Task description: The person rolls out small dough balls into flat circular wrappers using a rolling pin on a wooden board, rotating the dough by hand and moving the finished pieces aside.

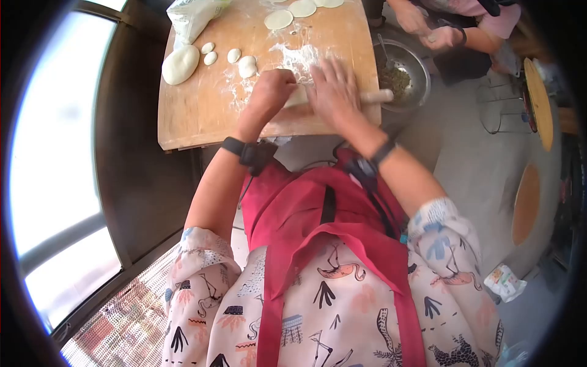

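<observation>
My right hand (335, 92) lies flat on a wooden rolling pin (378, 96), palm down with its fingers stretched forward. The pin's handle sticks out to the right past the board's edge. Left of it, my left hand (269, 95) is closed with its fingers curled under, close to the pin; whatever it grips is hidden. Loose flour (299, 56) is spread on the wooden board (202, 125) just beyond my hands. Small dough pieces (247, 66) lie to the left, near a larger lump of dough (181, 65).
Flat dough rounds (279, 19) lie at the board's far side, and a plastic bag (192, 18) at its far left. A metal bowl (422, 76) with chopped filling stands to the right. Beyond it are another person's hands (437, 33). A wire stand (498, 110) is farther right.
</observation>
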Demonstrator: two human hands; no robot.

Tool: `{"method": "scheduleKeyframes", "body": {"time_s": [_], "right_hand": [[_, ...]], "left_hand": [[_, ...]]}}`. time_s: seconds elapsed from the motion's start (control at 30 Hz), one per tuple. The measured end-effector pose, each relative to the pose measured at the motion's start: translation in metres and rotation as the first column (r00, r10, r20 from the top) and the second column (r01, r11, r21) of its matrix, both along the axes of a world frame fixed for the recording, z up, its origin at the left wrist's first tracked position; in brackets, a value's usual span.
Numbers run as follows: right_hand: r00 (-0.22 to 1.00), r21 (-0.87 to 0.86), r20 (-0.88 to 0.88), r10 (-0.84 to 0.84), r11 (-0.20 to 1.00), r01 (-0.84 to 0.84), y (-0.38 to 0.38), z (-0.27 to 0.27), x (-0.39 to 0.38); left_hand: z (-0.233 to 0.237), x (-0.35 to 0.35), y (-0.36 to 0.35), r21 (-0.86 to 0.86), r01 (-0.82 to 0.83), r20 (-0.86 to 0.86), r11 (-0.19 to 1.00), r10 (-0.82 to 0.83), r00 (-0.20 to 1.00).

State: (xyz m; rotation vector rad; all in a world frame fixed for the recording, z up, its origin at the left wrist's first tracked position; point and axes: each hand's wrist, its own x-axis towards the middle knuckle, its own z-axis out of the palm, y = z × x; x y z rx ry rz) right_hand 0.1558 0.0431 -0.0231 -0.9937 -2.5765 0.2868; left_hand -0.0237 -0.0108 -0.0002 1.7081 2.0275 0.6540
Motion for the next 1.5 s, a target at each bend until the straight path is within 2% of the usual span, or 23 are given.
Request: {"method": "scheduleKeyframes", "body": {"time_s": [0.03,0.1,0.17,0.23,0.3,0.37,0.43,0.47,0.5,0.57,0.63,0.7,0.87,0.93,0.97,1.07,1.13,1.23,1.37,1.4,1.43,1.47,1.5], "right_hand": [[0.999,-0.026,0.034,0.002,1.000,-0.001,-0.015,-0.001,0.013],[0.999,-0.045,0.017,0.037,0.998,-0.036,-0.028,0.003,0.031],[0.998,-0.063,-0.014,0.061,0.996,-0.061,-0.025,0.003,0.028],[0.999,-0.012,-0.032,-0.035,0.999,0.034,0.013,0.000,-0.010],[0.999,0.045,-0.030,-0.039,0.998,0.041,0.039,-0.001,-0.032],[0.999,0.123,-0.021,-0.042,0.991,0.044,0.051,-0.003,-0.034],[1.000,0.006,-0.029,-0.004,1.000,0.005,0.023,0.003,-0.013],[1.000,0.005,-0.028,0.000,1.000,0.000,0.004,0.006,0.001],[1.000,-0.026,0.004,0.025,0.999,-0.025,-0.018,0.007,0.019],[0.998,-0.076,0.041,0.044,0.996,-0.041,-0.030,0.004,0.029],[0.997,-0.014,0.066,0.034,0.999,-0.033,-0.012,0.002,0.016],[0.997,-0.046,0.071,-0.014,0.999,0.018,0.022,0.005,-0.018],[0.999,0.009,-0.037,0.012,1.000,-0.011,0.031,-0.005,-0.020],[0.999,-0.026,0.016,0.030,0.999,-0.030,-0.014,0.005,0.012],[0.997,-0.064,0.063,0.041,0.997,-0.037,-0.028,0.009,0.023],[0.997,-0.058,0.047,0.058,0.997,-0.055,-0.024,0.008,0.024],[1.000,-0.023,0.008,-0.002,1.000,0.002,0.008,0.002,-0.007],[0.995,0.036,-0.061,-0.075,0.996,0.078,0.037,-0.001,-0.032],[0.993,0.005,-0.095,0.065,0.998,-0.064,-0.013,0.004,0.014],[0.990,-0.037,-0.101,0.095,0.994,-0.099,-0.028,0.012,0.030],[0.990,-0.043,-0.105,0.096,0.994,-0.101,-0.034,0.015,0.039],[0.979,-0.054,-0.155,0.136,0.988,-0.146,-0.038,0.016,0.047],[0.963,-0.054,-0.204,0.174,0.981,-0.189,-0.038,0.017,0.054]], "left_hand": [[0.000,-0.003,-0.006,-0.003,-0.002,0.006,1.000,0.002,1.000],[-0.001,-0.009,-0.017,-0.276,-0.181,0.476,0.944,0.298,0.828],[-0.003,-0.006,-0.017,-0.271,-0.113,0.464,0.956,0.233,0.854],[0.004,0.008,-0.007,-0.023,-0.020,0.043,1.000,0.021,0.999],[-0.001,0.012,0.003,0.052,0.022,-0.018,0.998,-0.021,1.000],[-0.008,0.009,0.015,0.034,0.142,-0.204,0.989,-0.133,0.970],[-0.011,-0.002,0.012,0.087,0.143,-0.214,0.986,-0.121,0.969],[-0.004,-0.002,0.004,-0.007,-0.034,0.082,0.999,0.035,0.996],[0.001,-0.002,-0.006,-0.154,-0.173,0.353,0.973,0.218,0.910],[-0.007,-0.013,-0.021,-0.196,-0.141,0.501,0.970,0.223,0.837],[0.010,-0.006,-0.020,-0.210,-0.012,0.339,0.978,0.085,0.937],[0.006,0.005,-0.009,0.044,0.041,-0.023,0.998,-0.040,0.999],[0.001,0.003,0.006,0.001,0.113,-0.213,0.994,-0.110,0.971],[-0.004,-0.007,-0.004,0.006,-0.043,0.009,0.999,0.043,0.999],[-0.009,-0.012,-0.010,-0.111,-0.170,0.259,0.979,0.194,0.946],[0.000,-0.012,-0.021,-0.234,-0.157,0.430,0.960,0.247,0.869],[0.010,-0.002,-0.014,-0.152,-0.041,0.060,0.988,0.051,0.997],[-0.002,0.004,-0.002,0.118,0.079,-0.232,0.990,-0.050,0.971],[0.003,-0.004,0.017,-0.008,0.047,-0.256,0.999,-0.048,0.965],[0.020,-0.007,0.026,-0.067,-0.062,0.066,0.996,0.066,0.996],[0.027,-0.011,0.033,-0.161,-0.137,0.372,0.977,0.189,0.909],[0.024,-0.024,0.037,0.004,-0.241,0.567,0.970,0.196,0.800],[0.021,-0.036,0.041,0.103,-0.391,0.548,0.915,0.276,0.790]]}}
